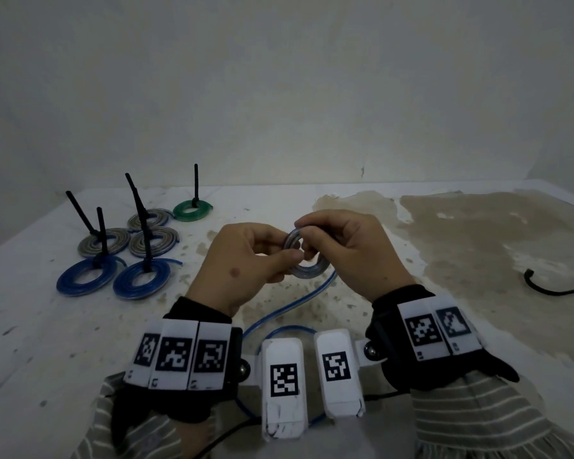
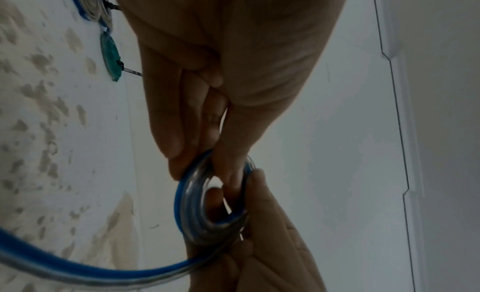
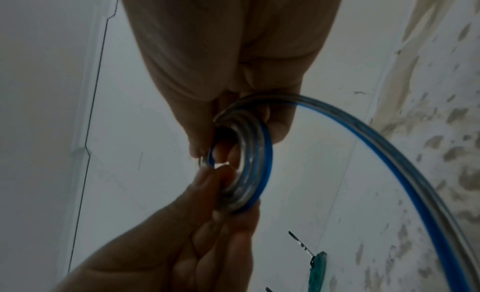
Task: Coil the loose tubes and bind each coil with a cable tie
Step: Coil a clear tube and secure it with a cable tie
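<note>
Head view: above the table (image 1: 312, 326), the left hand (image 1: 246, 260) and right hand (image 1: 342, 246) meet on a small coil (image 1: 307, 260) of clear-and-blue tube.
Left fingers: curled, thumb and forefinger pinching the coil's near-left rim.
Right fingers: curled over the coil's far-right rim, gripping it.
Loose tail: runs from the coil down toward the wrists (image 1: 289, 303).
Bound coils: six, left of the hands, each with a black tie upright (image 1: 120, 246).
Left wrist view: left fingers (image 2: 179, 132) pressed together on the coil (image 2: 192, 206); a right fingertip sits in its hole.
Right wrist view: right fingers (image 3: 280, 124) clamp the coil (image 3: 249, 163); left fingertips (image 3: 221, 177) pinch its lower edge.
</note>
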Demonstrator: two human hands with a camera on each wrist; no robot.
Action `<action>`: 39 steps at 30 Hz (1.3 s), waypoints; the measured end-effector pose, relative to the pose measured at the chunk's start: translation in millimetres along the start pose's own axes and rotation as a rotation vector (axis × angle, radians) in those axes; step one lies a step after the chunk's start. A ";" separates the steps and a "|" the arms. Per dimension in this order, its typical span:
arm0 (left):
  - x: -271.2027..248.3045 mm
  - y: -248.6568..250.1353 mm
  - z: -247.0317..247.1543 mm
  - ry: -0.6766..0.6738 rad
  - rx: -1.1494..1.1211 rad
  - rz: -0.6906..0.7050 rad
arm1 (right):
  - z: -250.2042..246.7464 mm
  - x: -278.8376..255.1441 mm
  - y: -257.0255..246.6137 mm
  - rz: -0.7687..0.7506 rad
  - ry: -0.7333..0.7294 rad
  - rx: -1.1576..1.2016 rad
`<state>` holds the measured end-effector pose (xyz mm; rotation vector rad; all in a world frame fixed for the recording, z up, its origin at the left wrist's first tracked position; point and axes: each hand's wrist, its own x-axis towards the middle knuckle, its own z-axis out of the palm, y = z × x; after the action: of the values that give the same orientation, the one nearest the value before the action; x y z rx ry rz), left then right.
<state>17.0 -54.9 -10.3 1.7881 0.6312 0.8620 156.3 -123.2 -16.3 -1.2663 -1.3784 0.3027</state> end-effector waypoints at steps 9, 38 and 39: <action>3.3 -0.5 4.0 0.042 -0.450 -0.145 | -2.4 0.0 -0.4 0.076 0.040 0.235; 2.6 -8.0 0.5 0.011 0.022 -0.019 | -0.7 -4.6 4.9 0.129 0.017 0.131; 2.4 -7.7 1.4 0.015 0.032 0.002 | -1.2 -4.5 5.3 0.124 0.026 0.114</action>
<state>19.3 -51.2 -17.1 1.8126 0.6563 0.8722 158.8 -125.4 -22.7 -1.2583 -1.2451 0.4424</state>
